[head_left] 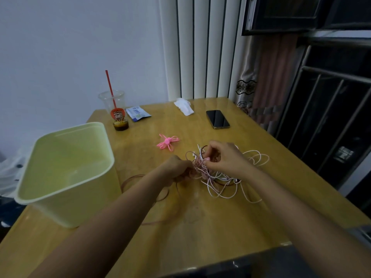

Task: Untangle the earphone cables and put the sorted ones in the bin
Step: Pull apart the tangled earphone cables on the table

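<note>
A tangle of white and dusky pink earphone cables lies on the wooden table in front of me. My left hand grips a bunch of pink cable at the tangle's left edge. My right hand pinches a strand at the top of the tangle between thumb and forefinger. White loops spread out to the right of that hand. A brownish cable trails from the tangle toward the left, under my left forearm. The pale green bin stands open on the table's left side.
A bright pink coiled cable lies apart, behind the tangle. Farther back are a black phone, a white crumpled tissue, a blue-white packet and a plastic cup with a red straw. The table's right edge meets a dark window grille.
</note>
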`<state>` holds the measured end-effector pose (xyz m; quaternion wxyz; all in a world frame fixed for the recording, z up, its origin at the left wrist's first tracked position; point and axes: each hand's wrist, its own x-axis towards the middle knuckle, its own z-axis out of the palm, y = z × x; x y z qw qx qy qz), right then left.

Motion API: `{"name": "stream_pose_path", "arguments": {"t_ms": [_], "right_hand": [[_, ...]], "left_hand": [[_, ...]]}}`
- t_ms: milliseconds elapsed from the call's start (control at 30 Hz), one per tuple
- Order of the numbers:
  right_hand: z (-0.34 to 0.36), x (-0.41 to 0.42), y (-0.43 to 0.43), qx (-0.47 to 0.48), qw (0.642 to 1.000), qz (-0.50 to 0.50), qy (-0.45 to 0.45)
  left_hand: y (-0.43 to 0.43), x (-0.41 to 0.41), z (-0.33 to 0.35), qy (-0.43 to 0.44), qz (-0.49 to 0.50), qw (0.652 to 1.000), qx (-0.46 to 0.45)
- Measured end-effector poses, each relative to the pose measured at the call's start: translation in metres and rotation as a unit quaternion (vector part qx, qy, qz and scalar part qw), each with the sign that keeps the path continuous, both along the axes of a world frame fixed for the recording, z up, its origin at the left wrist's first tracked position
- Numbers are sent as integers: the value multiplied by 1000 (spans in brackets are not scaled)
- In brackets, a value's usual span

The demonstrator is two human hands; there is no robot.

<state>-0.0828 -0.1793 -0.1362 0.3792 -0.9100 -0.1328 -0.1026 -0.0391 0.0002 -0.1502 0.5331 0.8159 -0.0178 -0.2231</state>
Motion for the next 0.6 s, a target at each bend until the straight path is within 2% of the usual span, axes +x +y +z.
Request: {"name": "stream_pose_path", "arguments": {"t_ms": [133,233,300,433,600], "right_hand": [[1,2,4,-81,996,14,24],[-1,3,2,-42,998,-42,-25],[-2,3,3,-32,998,-39,-40],[-6,5,2,-30,995,-53,-73],[-13,5,6,-29,995,-68,-68]], "left_hand": [[-1,-5,2,-18,9,999,-42],[-3,-2,-1,4,58,988,-144],[-2,0,-4,34,92,974,-203],[-5,-2,-5,72,77,969,-223],[-12,-3,-3,88,82,964,-239]]}}
